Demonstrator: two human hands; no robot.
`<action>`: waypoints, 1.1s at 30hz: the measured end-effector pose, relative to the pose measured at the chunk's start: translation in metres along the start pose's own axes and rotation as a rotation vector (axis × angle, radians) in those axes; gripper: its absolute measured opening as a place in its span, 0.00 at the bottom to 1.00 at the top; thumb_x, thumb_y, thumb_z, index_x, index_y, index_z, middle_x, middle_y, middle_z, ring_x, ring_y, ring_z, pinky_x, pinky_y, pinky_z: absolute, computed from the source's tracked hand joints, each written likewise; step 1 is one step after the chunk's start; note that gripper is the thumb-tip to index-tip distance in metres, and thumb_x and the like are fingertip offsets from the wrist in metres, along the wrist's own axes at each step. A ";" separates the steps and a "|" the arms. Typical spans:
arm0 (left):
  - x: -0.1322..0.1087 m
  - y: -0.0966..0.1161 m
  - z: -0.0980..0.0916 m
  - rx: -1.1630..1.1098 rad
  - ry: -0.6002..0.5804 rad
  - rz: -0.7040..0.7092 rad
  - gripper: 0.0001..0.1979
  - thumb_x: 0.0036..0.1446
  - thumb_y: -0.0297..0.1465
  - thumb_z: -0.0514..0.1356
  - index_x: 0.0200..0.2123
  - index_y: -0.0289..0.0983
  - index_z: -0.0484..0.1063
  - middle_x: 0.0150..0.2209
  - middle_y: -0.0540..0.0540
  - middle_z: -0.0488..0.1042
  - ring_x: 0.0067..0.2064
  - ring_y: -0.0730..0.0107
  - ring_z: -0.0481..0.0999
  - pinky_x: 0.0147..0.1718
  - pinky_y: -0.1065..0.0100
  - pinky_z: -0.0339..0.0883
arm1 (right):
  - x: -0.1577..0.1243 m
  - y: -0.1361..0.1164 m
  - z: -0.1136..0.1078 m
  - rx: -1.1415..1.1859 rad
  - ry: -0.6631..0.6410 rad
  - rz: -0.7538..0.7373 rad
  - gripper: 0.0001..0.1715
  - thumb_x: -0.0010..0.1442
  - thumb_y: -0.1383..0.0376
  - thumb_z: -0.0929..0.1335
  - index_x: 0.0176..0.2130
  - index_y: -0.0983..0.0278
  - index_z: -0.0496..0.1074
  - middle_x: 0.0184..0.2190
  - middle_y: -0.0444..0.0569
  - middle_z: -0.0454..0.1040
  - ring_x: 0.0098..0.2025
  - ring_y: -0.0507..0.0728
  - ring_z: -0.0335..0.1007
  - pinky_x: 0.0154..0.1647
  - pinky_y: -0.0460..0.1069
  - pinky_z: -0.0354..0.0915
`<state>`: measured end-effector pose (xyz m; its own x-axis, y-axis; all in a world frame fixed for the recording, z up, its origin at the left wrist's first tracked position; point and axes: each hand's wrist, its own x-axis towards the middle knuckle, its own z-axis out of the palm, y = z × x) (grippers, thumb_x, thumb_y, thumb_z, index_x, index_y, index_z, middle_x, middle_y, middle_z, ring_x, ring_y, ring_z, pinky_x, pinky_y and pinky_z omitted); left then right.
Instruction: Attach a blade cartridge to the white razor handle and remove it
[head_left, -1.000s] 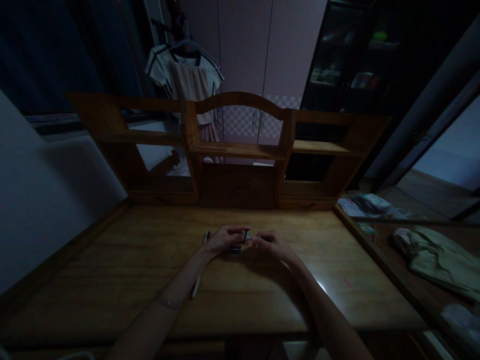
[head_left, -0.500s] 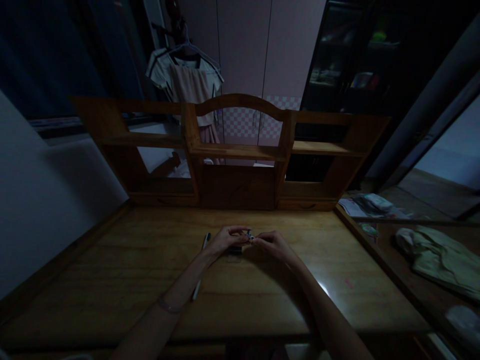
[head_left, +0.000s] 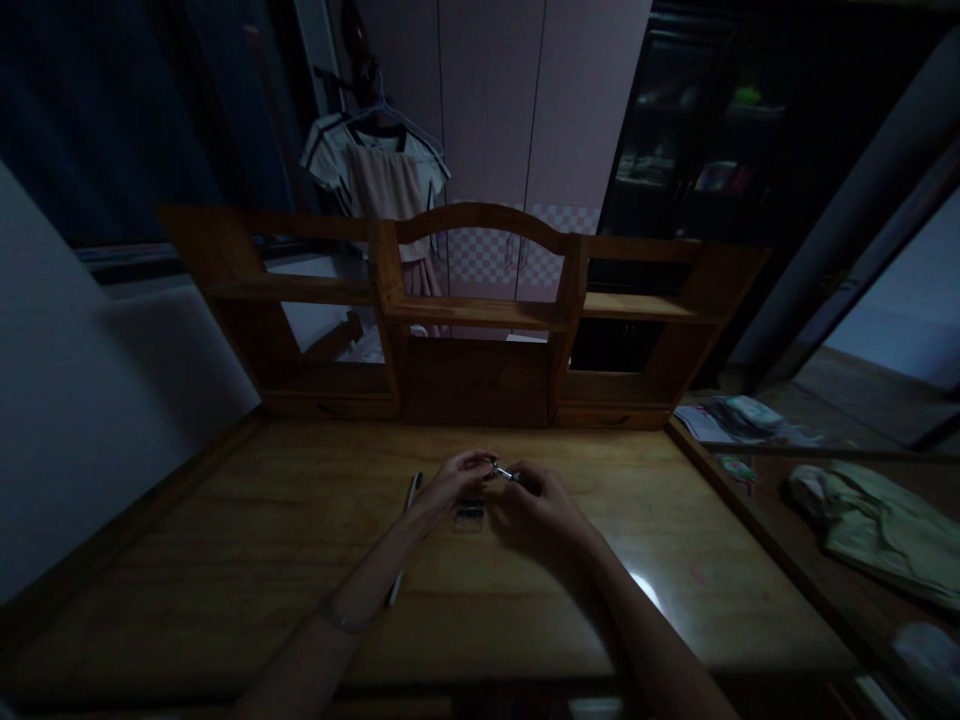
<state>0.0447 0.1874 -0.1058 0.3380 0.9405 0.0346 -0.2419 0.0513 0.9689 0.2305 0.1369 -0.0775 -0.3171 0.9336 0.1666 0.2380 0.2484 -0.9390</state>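
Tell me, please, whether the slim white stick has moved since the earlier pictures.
No: against the wooden shelf unit, the white stick keeps its place on the desk.

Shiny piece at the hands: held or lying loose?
Held: the shiny piece bridges the gap between left hand and right hand. Too dark to tell whether one part or several.

At the frame's centre, one left hand (head_left: 455, 480) and one right hand (head_left: 549, 502), two in all. Between them, at least one metal piece (head_left: 505, 472); too dark to tell if more. Lower middle: one desk (head_left: 262, 530), one stick (head_left: 395, 587), one box (head_left: 469, 512). Lower left: one bracelet (head_left: 346, 622). Middle: one shelf unit (head_left: 480, 312), two drawers (head_left: 613, 419). Upper left: one hanger (head_left: 384, 106), one shirt (head_left: 328, 155), one curtain (head_left: 112, 120).
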 end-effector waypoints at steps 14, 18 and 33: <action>-0.077 0.039 -0.060 1.086 0.582 0.206 0.18 0.55 0.40 0.53 0.43 0.36 0.69 0.36 0.43 0.72 0.36 0.62 0.72 0.38 0.63 0.64 | 0.012 0.030 -0.009 -0.388 0.281 -0.228 0.20 0.65 0.54 0.56 0.42 0.63 0.68 0.29 0.48 0.69 0.30 0.56 0.65 0.32 0.47 0.57; -0.118 0.010 -0.068 1.233 0.505 -0.004 0.15 0.52 0.37 0.55 0.41 0.36 0.70 0.37 0.41 0.73 0.40 0.57 0.72 0.41 0.63 0.62 | 0.016 0.030 -0.007 -0.415 0.379 -0.217 0.21 0.66 0.53 0.55 0.41 0.64 0.67 0.25 0.45 0.67 0.26 0.54 0.64 0.27 0.46 0.53; -0.103 -0.007 0.030 1.104 0.286 -0.116 0.08 0.51 0.25 0.54 0.31 0.35 0.73 0.28 0.47 0.72 0.31 0.69 0.70 0.30 0.73 0.56 | -0.067 0.013 -0.063 -0.480 0.639 -0.196 0.20 0.64 0.53 0.58 0.36 0.65 0.69 0.22 0.46 0.67 0.22 0.53 0.63 0.24 0.45 0.54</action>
<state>0.0392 0.0795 -0.1090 0.0530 0.9985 0.0108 0.7554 -0.0472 0.6535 0.3131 0.0934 -0.0815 0.1556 0.7930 0.5891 0.6451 0.3701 -0.6685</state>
